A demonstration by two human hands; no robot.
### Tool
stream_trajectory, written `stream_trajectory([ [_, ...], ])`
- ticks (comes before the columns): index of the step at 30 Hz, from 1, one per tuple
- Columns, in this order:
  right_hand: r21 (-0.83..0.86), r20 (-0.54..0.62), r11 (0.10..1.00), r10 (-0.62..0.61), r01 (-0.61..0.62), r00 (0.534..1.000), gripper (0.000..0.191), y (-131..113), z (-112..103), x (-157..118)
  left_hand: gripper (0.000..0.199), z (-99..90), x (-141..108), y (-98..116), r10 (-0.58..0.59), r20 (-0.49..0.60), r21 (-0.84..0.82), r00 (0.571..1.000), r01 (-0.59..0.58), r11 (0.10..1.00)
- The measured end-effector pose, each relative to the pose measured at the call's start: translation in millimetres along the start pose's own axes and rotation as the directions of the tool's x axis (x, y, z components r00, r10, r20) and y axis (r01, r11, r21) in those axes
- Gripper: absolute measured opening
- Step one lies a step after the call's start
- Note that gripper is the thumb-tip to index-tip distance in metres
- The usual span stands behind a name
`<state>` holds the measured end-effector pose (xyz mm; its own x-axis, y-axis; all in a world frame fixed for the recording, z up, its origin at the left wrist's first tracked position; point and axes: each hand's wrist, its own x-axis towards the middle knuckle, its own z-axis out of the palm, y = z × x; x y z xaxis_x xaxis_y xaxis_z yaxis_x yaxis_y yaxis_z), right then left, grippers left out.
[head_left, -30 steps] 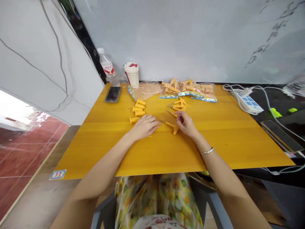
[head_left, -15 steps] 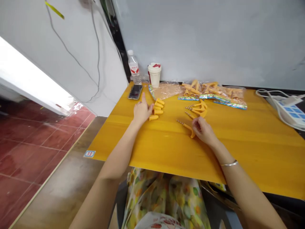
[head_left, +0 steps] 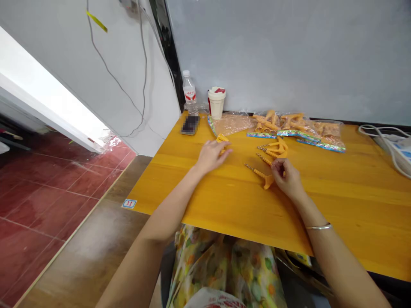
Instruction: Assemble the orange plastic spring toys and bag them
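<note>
My left hand is over a small cluster of ribbed yellow caps, its thumb and fingers apart; it hides most of them. My right hand is closed in a pinch at the handle ends of several orange T-handled tools with spiral metal tips. What lies between its fingertips, if anything, I cannot make out. The nearest tool lies on the table with its tip pointing left, beside my right fingers. More of these tools lie just beyond that hand, partly overlapping.
Along the back of the wooden table lie clear bags of orange pieces and a flat clear bag. A phone, a water bottle and a lidded cup stand or lie back left. A power strip with cables sits right.
My left hand has moved right from beside the yellow caps to over them, covering most. My right hand stays at the tools. The view has shifted slightly left.
</note>
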<state>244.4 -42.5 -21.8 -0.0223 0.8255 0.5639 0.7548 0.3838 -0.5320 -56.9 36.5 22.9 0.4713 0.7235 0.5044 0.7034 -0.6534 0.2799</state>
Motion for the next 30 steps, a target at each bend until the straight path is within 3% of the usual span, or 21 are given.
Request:
stream_trajectory([
  [3, -0.003, -0.032, 1.000, -0.027, 0.027, 0.999, 0.011, 2.4, -1.0, 2.2, 0.042, 14.4, -6.4, 29.0, 0.221, 0.083, -0.014, 0.972, -0.221, 0.975],
  [7, 0.020, -0.025, 0.999, -0.044, 0.045, 0.999, 0.021, 5.0, -2.5, 3.2, 0.043, 22.3, -10.3, 36.8, 0.287, 0.161, -0.025, 0.944, -0.286, 0.958],
  [11, 0.028, -0.021, 0.999, -0.016, 0.016, 1.000, 0.024, 7.7, -5.0, 2.9, 0.043, 16.3, -7.0, 20.8, 0.219, 0.147, -0.005, 0.965, -0.220, 0.975],
  [14, 0.024, -0.040, 1.000, 0.003, -0.002, 0.999, 0.025, 10.2, -6.7, 3.0, 0.050, 12.4, -4.4, 2.4, 0.071, 0.099, 0.063, 0.993, -0.078, 0.995],
  [16, 0.020, -0.052, 1.000, 0.016, -0.015, 0.998, 0.024, 11.7, -7.0, 3.2, 0.066, 13.8, -4.0, -10.2, -0.052, 0.084, 0.097, 0.995, 0.044, 0.994],
  [19, 0.012, -0.049, 1.000, 0.014, -0.013, 0.999, 0.021, 12.4, -6.1, 3.5, 0.092, 20.5, -5.6, -25.2, -0.185, 0.162, 0.085, 0.969, 0.173, 0.981],
  [21, -0.015, -0.029, 1.000, -0.013, 0.013, 0.999, 0.020, 12.0, -5.1, 3.3, 0.100, 25.3, -7.2, -31.2, -0.207, 0.247, 0.059, 0.947, 0.198, 0.978],
  [25, -0.078, -0.022, 0.996, -0.050, 0.048, 0.999, 0.024, 13.8, -4.8, 3.0, 0.090, 30.3, -7.9, -35.3, -0.177, 0.287, 0.043, 0.941, 0.172, 0.984],
  [30, -0.097, -0.138, 0.995, 0.005, -0.018, 0.990, 0.025, 31.5, -11.6, 4.4, 0.063, 33.5, -0.7, -34.8, -0.152, 0.242, 0.053, 0.958, 0.143, 0.988],
])
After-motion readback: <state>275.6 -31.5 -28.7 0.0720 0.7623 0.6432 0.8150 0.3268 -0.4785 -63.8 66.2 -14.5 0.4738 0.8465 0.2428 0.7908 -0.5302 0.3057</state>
